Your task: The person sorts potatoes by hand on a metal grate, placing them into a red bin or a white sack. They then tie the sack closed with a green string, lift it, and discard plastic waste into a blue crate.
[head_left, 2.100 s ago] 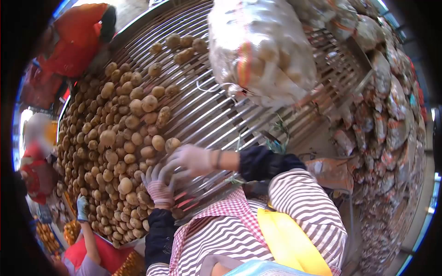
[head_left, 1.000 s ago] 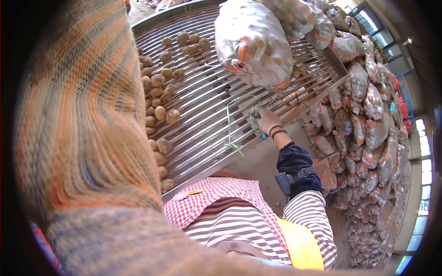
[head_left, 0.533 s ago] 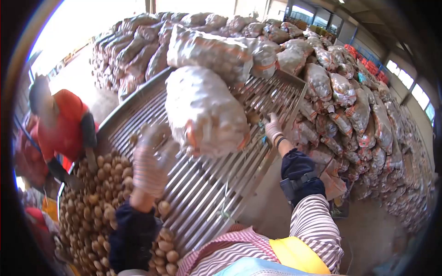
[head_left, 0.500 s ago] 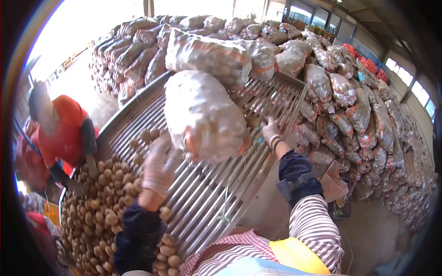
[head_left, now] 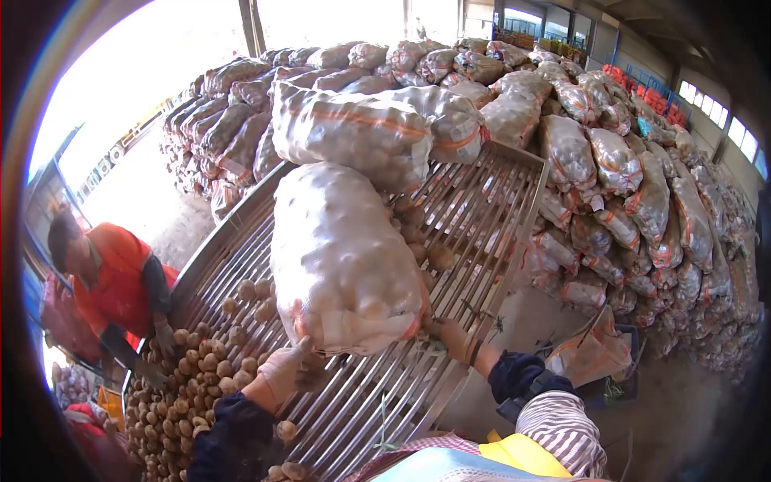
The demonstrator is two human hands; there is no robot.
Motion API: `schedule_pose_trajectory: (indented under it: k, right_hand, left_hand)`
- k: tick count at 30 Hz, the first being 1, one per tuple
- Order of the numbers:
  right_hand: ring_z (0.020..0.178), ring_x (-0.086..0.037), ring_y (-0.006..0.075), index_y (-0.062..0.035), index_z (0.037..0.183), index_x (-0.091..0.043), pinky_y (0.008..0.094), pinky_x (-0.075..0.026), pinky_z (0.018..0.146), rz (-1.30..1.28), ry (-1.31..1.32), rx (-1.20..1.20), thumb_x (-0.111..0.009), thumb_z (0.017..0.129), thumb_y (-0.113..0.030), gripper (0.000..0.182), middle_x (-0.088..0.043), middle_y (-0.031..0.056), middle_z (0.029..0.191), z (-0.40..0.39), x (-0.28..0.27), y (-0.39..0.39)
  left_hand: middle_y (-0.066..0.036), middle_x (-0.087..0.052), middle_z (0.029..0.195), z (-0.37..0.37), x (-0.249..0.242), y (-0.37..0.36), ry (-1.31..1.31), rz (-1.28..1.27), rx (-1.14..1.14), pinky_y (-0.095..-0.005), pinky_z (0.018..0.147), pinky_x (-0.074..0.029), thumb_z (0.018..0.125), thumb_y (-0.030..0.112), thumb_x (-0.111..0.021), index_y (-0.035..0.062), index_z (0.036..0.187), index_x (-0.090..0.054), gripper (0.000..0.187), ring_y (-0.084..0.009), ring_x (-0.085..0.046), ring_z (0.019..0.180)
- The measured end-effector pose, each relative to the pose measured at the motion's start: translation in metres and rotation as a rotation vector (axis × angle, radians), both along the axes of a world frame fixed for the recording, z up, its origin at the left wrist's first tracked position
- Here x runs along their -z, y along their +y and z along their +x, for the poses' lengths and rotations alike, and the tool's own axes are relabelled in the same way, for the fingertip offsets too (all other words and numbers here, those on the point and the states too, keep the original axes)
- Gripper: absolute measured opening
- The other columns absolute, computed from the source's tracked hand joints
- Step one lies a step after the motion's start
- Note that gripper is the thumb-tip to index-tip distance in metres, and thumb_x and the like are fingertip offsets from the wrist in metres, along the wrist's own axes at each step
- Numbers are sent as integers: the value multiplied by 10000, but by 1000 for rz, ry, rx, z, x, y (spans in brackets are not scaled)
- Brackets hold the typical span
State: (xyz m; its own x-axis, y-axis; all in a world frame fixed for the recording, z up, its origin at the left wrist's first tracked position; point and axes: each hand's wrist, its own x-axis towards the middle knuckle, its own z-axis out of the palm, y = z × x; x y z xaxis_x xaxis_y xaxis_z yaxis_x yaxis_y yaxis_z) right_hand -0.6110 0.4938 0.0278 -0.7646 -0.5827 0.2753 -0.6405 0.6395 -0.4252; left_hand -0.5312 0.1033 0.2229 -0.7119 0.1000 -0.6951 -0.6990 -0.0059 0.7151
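A big pale mesh sack of potatoes [head_left: 341, 249] lies on a slatted metal grate [head_left: 377, 394], its near end towards me. At the sack's near left corner is my left hand [head_left: 285, 371], in a light glove, with thumb and fingers closed about the corner. My right hand [head_left: 454, 339] is closed at the near right corner; its fingertips are partly hidden by the mesh. Loose potatoes [head_left: 189, 369] are heaped on the left side of the grate, and a few [head_left: 426, 253] lie just right of the sack.
Two more full sacks [head_left: 353, 132] lie across the grate's far end. Stacked sacks [head_left: 650, 193] rise behind and to the right. A co-worker in a red top [head_left: 120, 277] stands at the left, gloved hands by the potatoes. A crate [head_left: 614, 381] sits on the floor at right.
The sack's near end has come closer to me and lower. My hands, apart from it or blurred before, are now at its two near corners. More potatoes show right of the sack.
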Motion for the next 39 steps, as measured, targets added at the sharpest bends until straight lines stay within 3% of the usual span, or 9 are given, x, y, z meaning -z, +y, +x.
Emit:
schedule_pose_trajectory:
  k: [2, 7, 9, 13, 16, 20, 22, 28, 39]
  right_hand:
    - [922, -673, 176, 77, 1228, -630, 318, -536, 814, -969, -1227, 459, -830, 838, -179, 507, -704, 86, 1061, 5, -12, -16]
    - [870, -677, 148, 46, 1225, -654, 304, -534, 778, -737, -1188, 414, -742, 943, -328, 477, -715, 86, 1060, 6, -20, -21]
    - [898, -635, 149, -3, 1114, -696, 291, -491, 810, -740, -1305, 368, -698, 915, -589, 619, -701, 71, 995, 17, -35, -21]
    - [761, -558, 146, -69, 978, -671, 303, -452, 723, -1021, -1533, 309, -634, 965, -579, 511, -633, 21, 878, 17, -11, -30]
    - [742, -556, 157, -61, 1019, -673, 334, -461, 706, -1287, -1527, 433, -596, 990, -575, 520, -625, 21, 850, 23, -3, -48]
    - [703, -553, 154, -84, 1053, -642, 305, -476, 627, -1344, -1363, 647, -593, 1015, -512, 433, -620, 19, 864, 32, 1, -64]
    - [720, -600, 245, -55, 1112, -659, 391, -501, 680, -749, -478, 370, -554, 1048, -413, 378, -634, 108, 834, 36, 33, -65]
    - [823, -640, 442, 25, 1006, -679, 516, -484, 740, -206, -264, 451, -408, 1076, -336, 457, -656, 267, 849, 57, -26, -72]
    - [870, -677, 427, 6, 1040, -692, 485, -536, 806, 90, -207, 278, -504, 1007, -435, 480, -703, 249, 925, 114, -62, -187]
  left_hand:
    - [-127, -712, 891, 1, -3, 3, 0, -47, 18, -399, 634, -580, 941, 575, -659, 19, 1015, -669, 561, -254, -687, 716]
    - [-102, -724, 925, 14, -9, 7, 63, -95, 25, -391, 679, -583, 994, 535, -591, 44, 1092, -671, 507, -239, -694, 779]
    - [-98, -731, 942, 4, -8, 2, 42, -14, 62, -365, 666, -576, 971, 607, -585, 43, 1128, -669, 592, -230, -689, 766]
    - [50, -474, 658, -13, 24, -18, -341, 735, -155, -267, 535, -466, 875, 723, -595, 133, 794, -565, 596, -121, -499, 605]
    - [73, -473, 661, -1, 32, -6, 59, 225, -281, -237, 483, -396, 872, 598, -715, 153, 811, -585, 467, -95, -486, 588]
    - [91, -462, 660, 12, 43, 0, 198, 291, -242, -245, 461, -348, 944, 360, -744, 168, 885, -602, 246, -75, -474, 584]
    - [94, -466, 666, 11, 63, -3, 263, 340, -231, -244, 458, -346, 947, 345, -741, 170, 886, -603, 231, -72, -461, 567]
    - [94, -490, 662, 17, 70, -22, 399, 319, -151, -244, 434, -309, 979, 302, -694, 157, 864, -616, 201, -52, -425, 515]
    - [112, -496, 630, 30, 65, -170, 707, -297, 80, -281, 469, -266, 1015, 349, -641, 61, 771, -704, 383, -32, -365, 548]
